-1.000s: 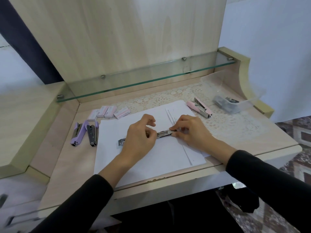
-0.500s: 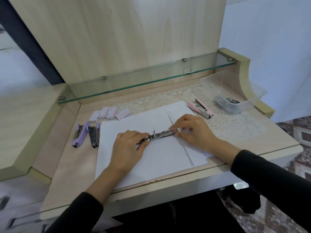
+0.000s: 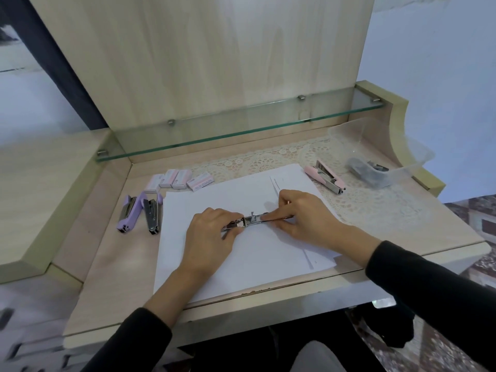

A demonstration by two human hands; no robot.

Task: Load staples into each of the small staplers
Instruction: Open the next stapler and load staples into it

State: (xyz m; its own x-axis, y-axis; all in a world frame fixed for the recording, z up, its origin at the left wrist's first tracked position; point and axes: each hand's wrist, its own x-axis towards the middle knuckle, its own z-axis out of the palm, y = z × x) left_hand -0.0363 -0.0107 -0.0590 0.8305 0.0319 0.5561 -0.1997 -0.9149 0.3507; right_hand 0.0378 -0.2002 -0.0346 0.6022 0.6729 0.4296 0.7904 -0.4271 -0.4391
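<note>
Left hand: the left hand [image 3: 212, 233] curls its fingers over the left end of the open stapler [image 3: 255, 219], pressing that end down, probably so it cannot slide.
Right hand: the right hand [image 3: 306, 218] pinches the other end between thumb and fingertips, a fine grip suited to working the metal channel.
Open stapler: it lies between the two hands, folded out nearly flat, with its metal parts facing up. That looks like the loading position. Whether staples are already inside is too small to tell.
Paper: white paper [image 3: 241, 264] lies under both hands and the stapler, likely as a clean working surface.
Staple boxes: the staple boxes [image 3: 177, 179] sit in a short row beyond the left hand, just past the paper's far edge and within easy reach for refills.
Purple stapler, grey stapler: the purple stapler [image 3: 127, 214] and the grey stapler [image 3: 151, 216] lie side by side to the left of the left hand, off the paper. I cannot tell whether they are loaded.
Pink stapler: the pink stapler [image 3: 324, 179] is beyond the right hand on the lace mat [image 3: 375, 208], gaping partly open.
Clear tub: the clear tub [image 3: 413, 154] is well to the right of the right hand. The dark things inside are too blurred to name.
</note>
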